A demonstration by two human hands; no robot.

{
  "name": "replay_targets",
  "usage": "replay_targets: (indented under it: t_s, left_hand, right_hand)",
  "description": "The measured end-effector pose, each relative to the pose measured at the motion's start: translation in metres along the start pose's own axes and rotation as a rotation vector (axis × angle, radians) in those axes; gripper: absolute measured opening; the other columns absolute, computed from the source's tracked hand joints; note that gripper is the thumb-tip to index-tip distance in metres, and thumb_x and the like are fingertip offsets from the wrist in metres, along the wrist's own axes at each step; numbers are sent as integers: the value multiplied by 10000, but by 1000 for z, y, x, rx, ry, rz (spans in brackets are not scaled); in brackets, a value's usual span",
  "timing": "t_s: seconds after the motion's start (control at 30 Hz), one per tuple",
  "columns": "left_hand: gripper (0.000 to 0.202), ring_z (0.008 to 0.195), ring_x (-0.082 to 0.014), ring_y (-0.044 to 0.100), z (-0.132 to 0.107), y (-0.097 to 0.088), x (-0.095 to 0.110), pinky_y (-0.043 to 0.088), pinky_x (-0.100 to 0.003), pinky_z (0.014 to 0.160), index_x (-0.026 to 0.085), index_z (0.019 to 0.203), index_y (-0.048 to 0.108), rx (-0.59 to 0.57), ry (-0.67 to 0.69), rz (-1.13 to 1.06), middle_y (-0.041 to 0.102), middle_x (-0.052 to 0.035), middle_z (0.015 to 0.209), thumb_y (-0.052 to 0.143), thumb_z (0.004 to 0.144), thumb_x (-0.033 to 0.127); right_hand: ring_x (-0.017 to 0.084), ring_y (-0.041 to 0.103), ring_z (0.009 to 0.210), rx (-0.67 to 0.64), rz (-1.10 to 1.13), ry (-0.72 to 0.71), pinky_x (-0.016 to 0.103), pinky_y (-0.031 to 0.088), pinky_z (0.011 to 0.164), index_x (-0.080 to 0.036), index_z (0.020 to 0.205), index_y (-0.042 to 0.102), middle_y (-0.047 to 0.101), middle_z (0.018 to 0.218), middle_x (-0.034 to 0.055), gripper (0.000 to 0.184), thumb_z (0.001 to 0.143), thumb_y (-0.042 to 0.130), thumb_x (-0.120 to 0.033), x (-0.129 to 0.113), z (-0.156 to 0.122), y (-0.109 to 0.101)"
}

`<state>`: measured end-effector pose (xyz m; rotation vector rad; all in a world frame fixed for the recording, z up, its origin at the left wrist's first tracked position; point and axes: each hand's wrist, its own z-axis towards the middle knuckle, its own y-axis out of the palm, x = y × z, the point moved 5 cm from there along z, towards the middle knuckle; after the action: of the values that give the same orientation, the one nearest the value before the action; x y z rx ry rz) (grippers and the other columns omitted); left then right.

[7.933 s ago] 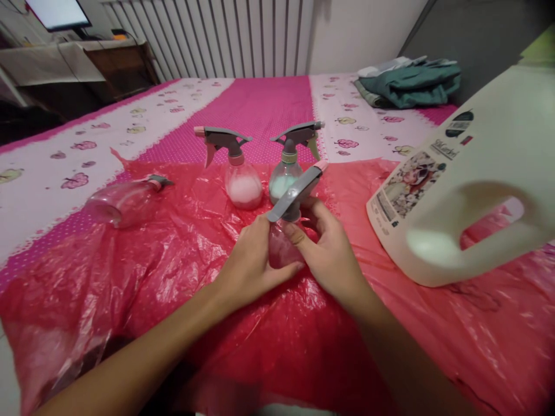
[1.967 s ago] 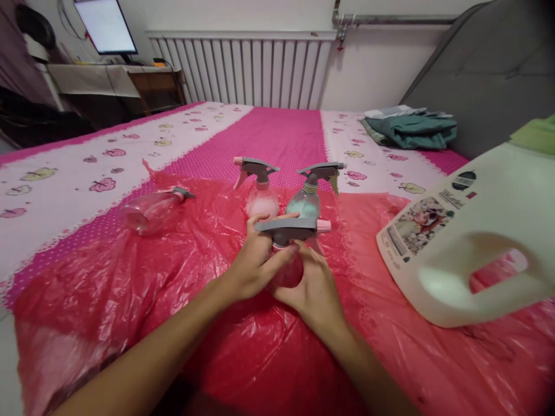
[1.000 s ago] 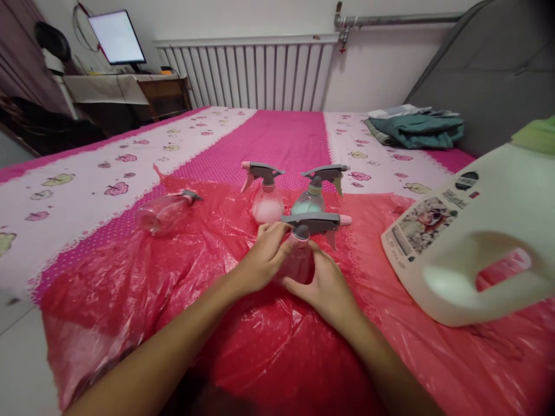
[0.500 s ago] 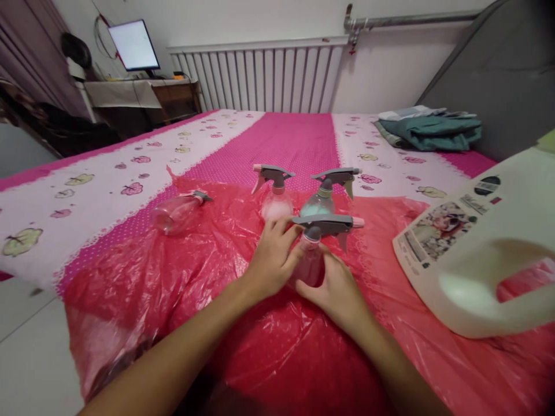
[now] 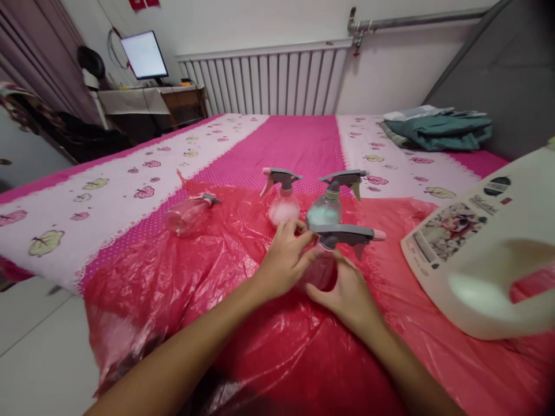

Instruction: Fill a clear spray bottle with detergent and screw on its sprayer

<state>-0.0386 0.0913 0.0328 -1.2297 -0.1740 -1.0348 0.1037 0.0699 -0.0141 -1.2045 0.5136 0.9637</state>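
A clear pink spray bottle [image 5: 324, 273] stands upright in front of me, its grey trigger head pointing right with a pink nozzle. My right hand [image 5: 348, 290] wraps around the lower body of it. At the neck, just under the trigger head, my left hand [image 5: 286, 257] pinches with thumb and fingers; part of the collar is hidden. Right behind stand a pink-collared spray bottle [image 5: 284, 209] with whitish-pink contents and a green-collared spray bottle [image 5: 324, 212] with pale green contents. Another pink spray bottle [image 5: 187, 215] lies on its side to the left.
Red plastic sheeting [image 5: 217, 260] covers the near part of the bed [image 5: 299, 138]. A large pale jug [image 5: 477, 277] with a label and handle stands close on the right. Folded clothes [image 5: 442, 130] lie at the far right. A desk with a monitor [image 5: 144, 56] is back left.
The held spray bottle and both hands have shifted slightly to the right. My grip looks the same. The whole view has swung a little to the left.
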Motion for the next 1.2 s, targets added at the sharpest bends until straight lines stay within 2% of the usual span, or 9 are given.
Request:
replay_targets:
  t_s: [0.17, 0.33, 0.47, 0.63, 0.73, 0.83, 0.9, 1.07, 1.2]
  left_hand:
    - [486, 1114, -281, 521, 16, -10, 0, 457, -491, 1061, 225, 1221, 706, -156, 47, -12, 547, -92, 1102, 427, 1058, 588]
    - [385, 1194, -258, 577, 31, -30, 8, 450, -428, 1100, 218, 1263, 690, -441, 78, -54, 608, -98, 1233, 573, 1026, 498]
    - [364, 1178, -258, 627, 24, -58, 18, 489, -396, 1039, 198, 1288, 656, -563, 49, 35, 662, -114, 1299, 621, 1006, 425]
    - [345, 1077, -229, 684, 29, -113, 25, 537, -357, 899, 197, 1301, 638, -446, -57, 109, 727, -103, 1235, 560, 1026, 389]
    - [323, 1120, -211, 682, 54, -128, 23, 534, -363, 969, 185, 1257, 671, -308, -51, 22, 730, -104, 1248, 574, 1020, 382]
    - [285, 970, -169, 701, 85, -128, 20, 555, -315, 878, 147, 1174, 694, -177, -19, -159, 756, -99, 1084, 566, 1027, 355]
    - [288, 854, -145, 692, 101, -125, 23, 554, -275, 771, 154, 1118, 711, -185, 38, -240, 754, -76, 980, 533, 1047, 369]
    - [237, 1015, -190, 725, 111, -114, 49, 564, -266, 835, 263, 1178, 748, -671, 95, -187, 779, -26, 1125, 672, 983, 373]
    - [492, 1049, -193, 708, 109, -102, 60, 551, -253, 804, 284, 1267, 687, -760, 4, -73, 750, -2, 1211, 868, 823, 394]
  right_hand:
    - [394, 703, 1187, -40, 5, -6, 609, 535, 1056, -183, 1240, 637, 746, 1250, 173, 587, 729, 807, -417, 4, 6, -8]
    - [403, 491, 1497, -381, 98, 8, 633, 402, 1223, -236, 1460, 565, 573, 1555, 169, 823, 757, 844, -559, 13, 11, -21]
    - [405, 473, 1515, -336, 116, 55, 669, 357, 1245, -252, 1552, 499, 516, 1615, 176, 813, 879, 696, -663, 23, 11, -19]
    - [420, 472, 1514, -368, 112, 67, 685, 362, 1232, -243, 1558, 489, 513, 1618, 186, 781, 906, 672, -632, 21, 10, -15]
    - [416, 425, 1544, -446, 158, 54, 663, 330, 1258, -278, 1550, 493, 500, 1633, 151, 793, 858, 758, -561, 14, 17, -24]
    - [397, 414, 1548, -475, 243, 35, 606, 298, 1293, -311, 1534, 511, 533, 1602, 115, 825, 782, 846, -368, 17, 25, -35]
    - [397, 467, 1501, -474, 285, 65, 591, 348, 1270, -301, 1520, 534, 598, 1527, 116, 845, 742, 864, -270, 27, 30, -43]
    - [344, 657, 1229, -599, 193, 151, 541, 508, 1142, -297, 1451, 628, 722, 1293, 79, 772, 734, 910, -338, 43, 41, -69]
    - [368, 619, 1328, -780, 165, 246, 488, 534, 1122, -354, 1523, 574, 649, 1483, 76, 944, 661, 958, -383, 36, 54, -87]
